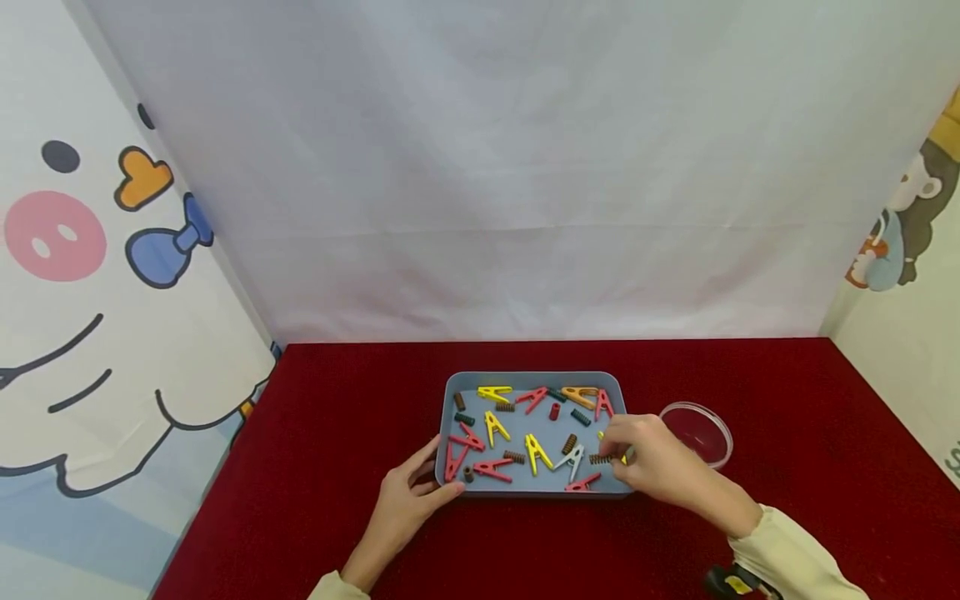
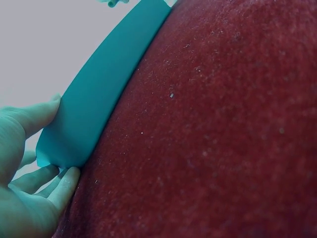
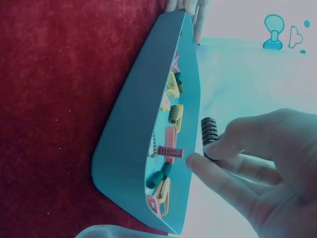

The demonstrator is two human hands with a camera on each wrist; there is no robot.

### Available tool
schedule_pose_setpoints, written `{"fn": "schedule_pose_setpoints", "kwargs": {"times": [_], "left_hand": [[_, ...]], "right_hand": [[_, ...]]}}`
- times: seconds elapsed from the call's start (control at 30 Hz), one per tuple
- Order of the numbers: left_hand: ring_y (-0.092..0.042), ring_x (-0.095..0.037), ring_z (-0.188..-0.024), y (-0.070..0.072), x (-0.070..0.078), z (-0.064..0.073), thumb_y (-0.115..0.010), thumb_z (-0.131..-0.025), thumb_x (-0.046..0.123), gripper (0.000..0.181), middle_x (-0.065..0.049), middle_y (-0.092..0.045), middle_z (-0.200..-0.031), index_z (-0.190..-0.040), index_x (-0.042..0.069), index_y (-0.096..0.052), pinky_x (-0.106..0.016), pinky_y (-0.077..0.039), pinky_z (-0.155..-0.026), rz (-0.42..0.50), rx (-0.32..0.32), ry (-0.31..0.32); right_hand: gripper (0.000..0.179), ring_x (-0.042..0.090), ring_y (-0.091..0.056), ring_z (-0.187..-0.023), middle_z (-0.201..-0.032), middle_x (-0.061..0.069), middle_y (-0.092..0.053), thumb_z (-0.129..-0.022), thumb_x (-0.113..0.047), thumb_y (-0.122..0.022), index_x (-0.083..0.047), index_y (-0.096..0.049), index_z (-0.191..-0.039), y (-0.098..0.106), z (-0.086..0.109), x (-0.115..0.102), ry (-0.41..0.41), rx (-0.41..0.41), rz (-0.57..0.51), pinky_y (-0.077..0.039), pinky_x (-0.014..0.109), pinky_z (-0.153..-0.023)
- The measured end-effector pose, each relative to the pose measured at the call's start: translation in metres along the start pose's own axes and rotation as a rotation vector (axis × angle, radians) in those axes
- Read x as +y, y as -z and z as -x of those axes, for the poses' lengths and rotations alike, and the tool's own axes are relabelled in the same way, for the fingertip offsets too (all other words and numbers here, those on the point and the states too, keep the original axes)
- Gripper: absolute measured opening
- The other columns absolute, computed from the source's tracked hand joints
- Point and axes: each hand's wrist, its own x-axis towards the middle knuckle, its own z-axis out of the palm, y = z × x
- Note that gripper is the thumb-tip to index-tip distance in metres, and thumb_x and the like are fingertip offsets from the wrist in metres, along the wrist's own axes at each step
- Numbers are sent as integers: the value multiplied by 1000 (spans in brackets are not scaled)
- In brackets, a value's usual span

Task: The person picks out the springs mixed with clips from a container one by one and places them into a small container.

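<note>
The tray (image 2: pixel 99 84) looks like plastic, its outer wall smooth and matt. The clips (image 1: pixel 536 454) appear to be smooth moulded plastic, while the springs (image 3: pixel 209 130) look like metal wire (some seemingly with a coloured coating). The clear dish (image 1: pixel 696 432) is transparent and glossy, though whether glass or plastic cannot be told. Red cloth (image 2: pixel 223 124) shows a rough, velvety nap flecked with specks; the pale backdrop (image 1: pixel 525 167) looks like matt, softly creased fabric.
</note>
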Motion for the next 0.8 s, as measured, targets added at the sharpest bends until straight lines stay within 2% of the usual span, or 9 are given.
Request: {"fn": "schedule_pose_setpoints", "kwargs": {"times": [0.3, 0.53, 0.63, 0.8], "left_hand": [[-49, -33, -106, 1, -1, -1, -73, -72, 17, 74, -21, -46, -123, -136, 12, -35, -23, -47, -72, 3, -7, -12], [-48, -30, -108, 0, 0, 0, -73, -72, 18, 73, -17, -47, -124, -135, 12, -37, -24, -47, -74, -23, 12, -22], [-48, -30, -108, 0, 0, 0, -73, -72, 18, 73, -17, -47, -124, -135, 12, -37, -23, -47, -74, -18, 12, -22], [-48, -31, -108, 0, -1, 0, -73, -72, 16, 73, -19, -47, -123, -135, 11, -37, -22, -47, -73, -1, 9, -25]], "right_hand": [[29, 4, -56, -64, -73, -7, -58, -63, 11, -60, -17, -63, -71, 10, 2, -5, 8, 5, -64, -46, 20, -50], [29, 1, -54, -64, -74, -7, -58, -64, 10, -61, -18, -62, -73, 19, 4, -8, 5, -3, -60, -45, 19, -50], [31, 0, -53, -63, -74, -8, -57, -62, 9, -60, -20, -61, -73, 21, 4, -9, 36, 20, -57, -46, 20, -48], [34, 0, -54, -62, -73, -7, -58, -63, 9, -59, -23, -60, -73, 25, 6, -11, 35, 26, -75, -47, 23, -48]]}}
